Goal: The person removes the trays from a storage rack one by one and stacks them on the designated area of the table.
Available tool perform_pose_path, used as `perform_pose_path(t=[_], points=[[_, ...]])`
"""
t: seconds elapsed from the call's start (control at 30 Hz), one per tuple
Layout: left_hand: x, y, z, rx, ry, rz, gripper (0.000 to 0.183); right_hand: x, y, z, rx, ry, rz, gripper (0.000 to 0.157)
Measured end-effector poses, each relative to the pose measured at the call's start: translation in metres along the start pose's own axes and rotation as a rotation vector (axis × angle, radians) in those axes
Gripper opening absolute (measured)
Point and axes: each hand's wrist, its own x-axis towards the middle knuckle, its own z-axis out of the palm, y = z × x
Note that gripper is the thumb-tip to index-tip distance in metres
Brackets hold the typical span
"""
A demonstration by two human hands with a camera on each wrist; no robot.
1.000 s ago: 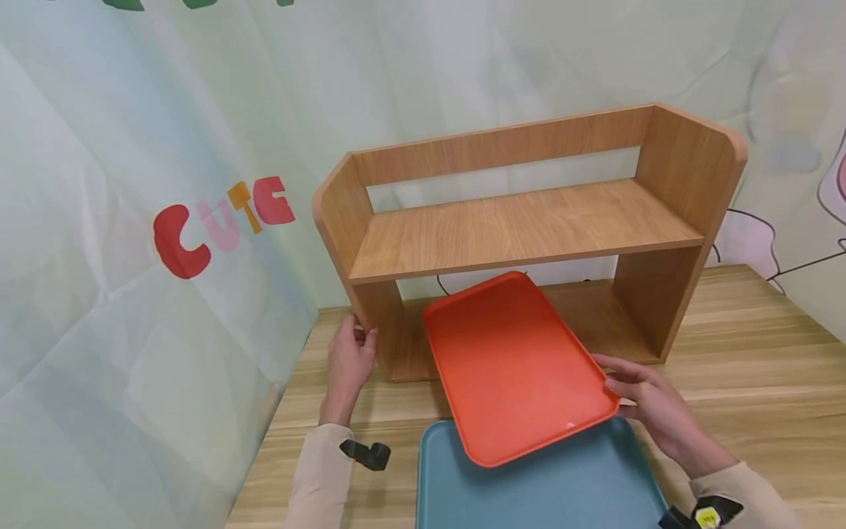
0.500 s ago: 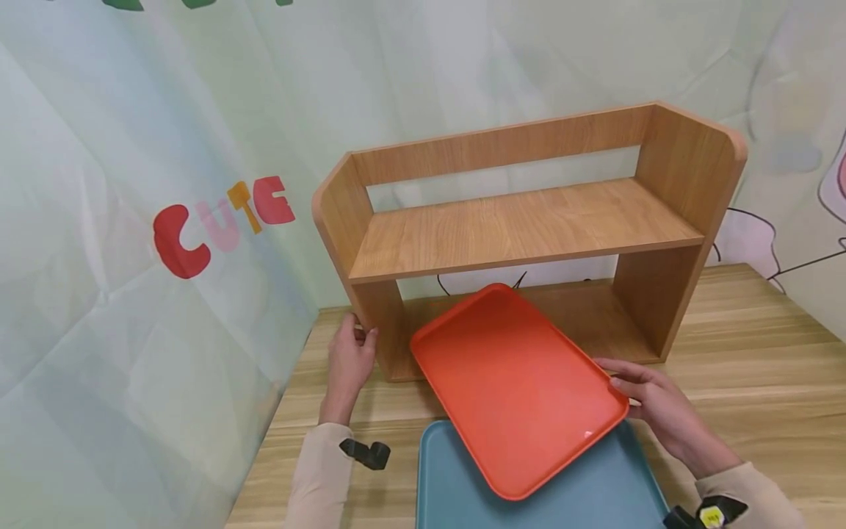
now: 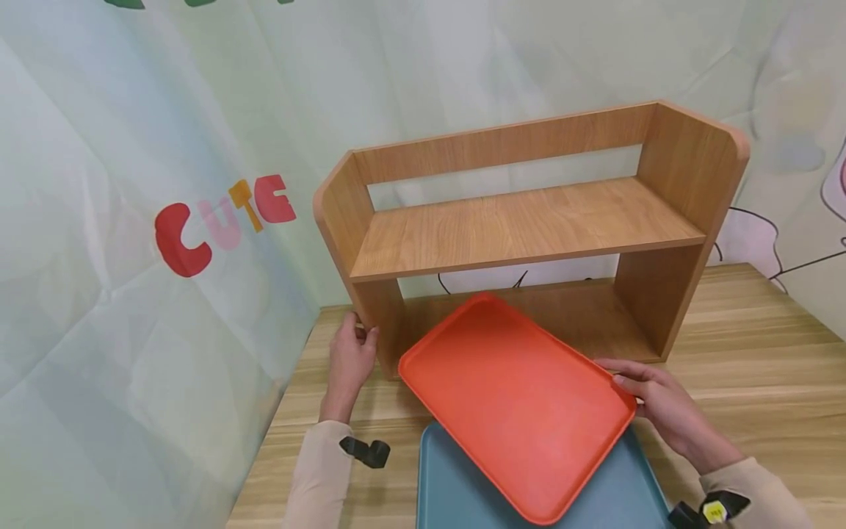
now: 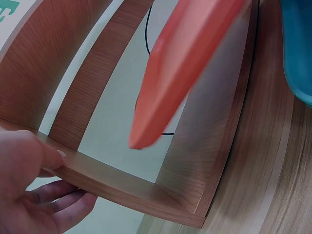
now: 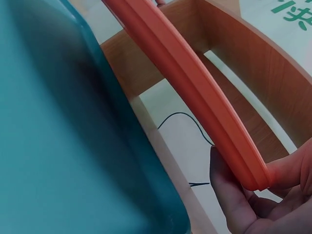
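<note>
An orange-red tray is tilted in front of the wooden shelf, above a blue tray. My right hand pinches its right corner, thumb on top and fingers beneath; the right wrist view shows the tray's rim between thumb and fingers. On the shelf's left side panel, my left hand grips the front edge between thumb and fingers. The red tray covers part of the shelf's lower level and the far part of the blue tray.
The shelf stands on a wood-grain table against a printed cloth backdrop. Its upper board is bare. Blue tray lies near the table's front, between my forearms.
The red tray has turned counterclockwise, its far end swinging left and its near end coming closer to me. My right hand shifted slightly right with it; the left hand stayed put.
</note>
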Motion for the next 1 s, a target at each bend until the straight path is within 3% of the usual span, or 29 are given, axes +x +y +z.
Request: perform_pose_path(t=[0.8,1.0], points=[[0.002,0.0,-0.001,0.02,-0.017,-0.001,0.021,0.006,0.013,0.003,-0.037,-0.046,0.039,0.041],[0.002,0.0,-0.002,0.016,-0.045,-0.016,0.024,0.006,0.013,-0.001,-0.018,-0.116,0.049,0.039]])
